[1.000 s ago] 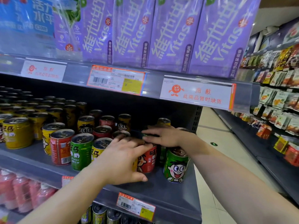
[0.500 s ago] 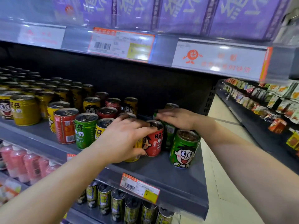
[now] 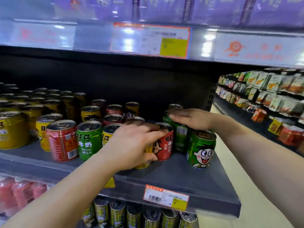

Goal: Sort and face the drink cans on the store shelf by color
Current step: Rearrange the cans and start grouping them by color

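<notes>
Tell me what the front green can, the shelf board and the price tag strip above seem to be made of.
Front green can: likely printed metal, glossy; ribbed wall, dull silver lid.
Shelf board: probably painted metal, matte dark grey, thin flat edge.
Price tag strip: looks like clear plastic; bright glare over the paper labels.

The shelf (image 3: 189, 180) is dark grey. At lower right of the can cluster stands a green can (image 3: 201, 149) printed with a cartoon face with wide eyes and a red mouth. Left of it is a red can (image 3: 164, 145) with black characters and a cartoon face. Further left come a green can with white lettering (image 3: 88, 140), a red can with a barcode (image 3: 63, 142) and a plain yellow can (image 3: 12, 130). The cartons (image 3: 213, 9) along the top of the frame are purple. The price tag (image 3: 166, 198) on the shelf edge is white, red-bordered, with a yellow patch.
</notes>
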